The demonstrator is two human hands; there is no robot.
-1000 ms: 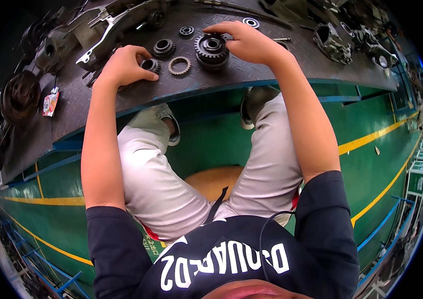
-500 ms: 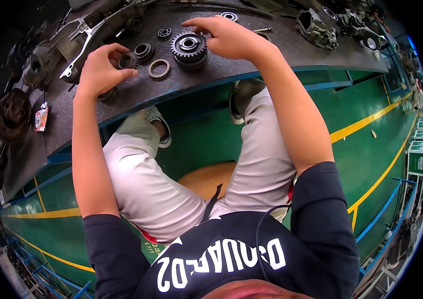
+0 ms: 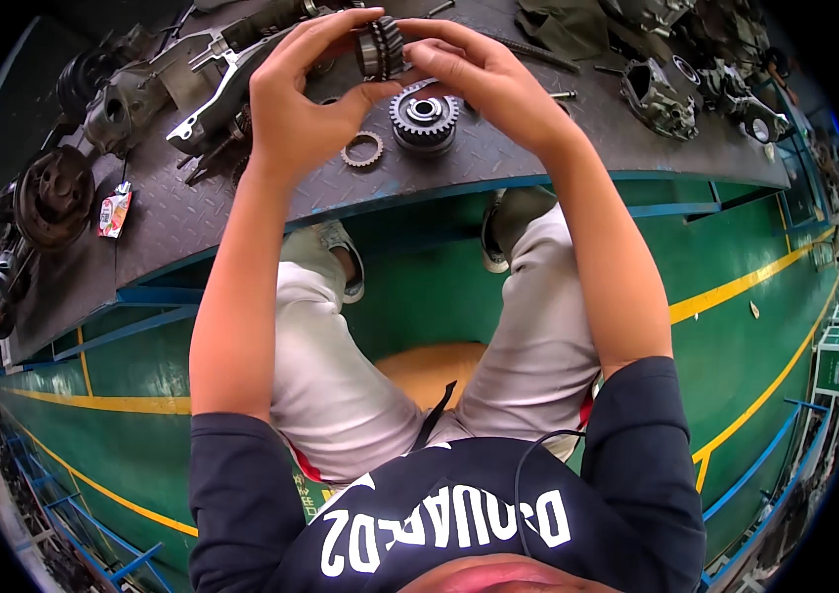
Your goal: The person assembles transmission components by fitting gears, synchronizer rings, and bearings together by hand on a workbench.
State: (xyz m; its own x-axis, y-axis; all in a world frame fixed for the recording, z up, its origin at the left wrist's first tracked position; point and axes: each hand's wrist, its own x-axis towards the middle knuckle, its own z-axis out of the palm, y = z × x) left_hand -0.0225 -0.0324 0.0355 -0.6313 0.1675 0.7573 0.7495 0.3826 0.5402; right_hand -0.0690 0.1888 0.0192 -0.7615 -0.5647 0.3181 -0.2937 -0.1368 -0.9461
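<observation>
My left hand (image 3: 303, 104) curves around a dark metal gear (image 3: 380, 51) with a toothed rim, thumb below and fingers over its top. The gear is tilted on edge above the bench. From the other side, my right hand (image 3: 479, 79) closes its bent fingers and thumb against the same gear. Just nearer to me, a gear assembly (image 3: 423, 117) with a wide toothed wheel and bearing centre stands upright on the bench. Left of it lies a thin toothed ring (image 3: 362, 149). My left hand partly hides other small parts behind it.
The dark tread-plate bench (image 3: 172, 222) has a blue front edge. Metal housings (image 3: 132, 109) and a rusty round drum (image 3: 53, 198) crowd the left. A red-and-white packet (image 3: 114, 211) lies near them. Another housing (image 3: 659, 99) sits at the right, with a long shaft (image 3: 538, 54) toward the back.
My left hand has moved right from the small gears, and a gear is now held between both hands. My right hand has left the gear assembly's rim. The view has shifted slightly.
</observation>
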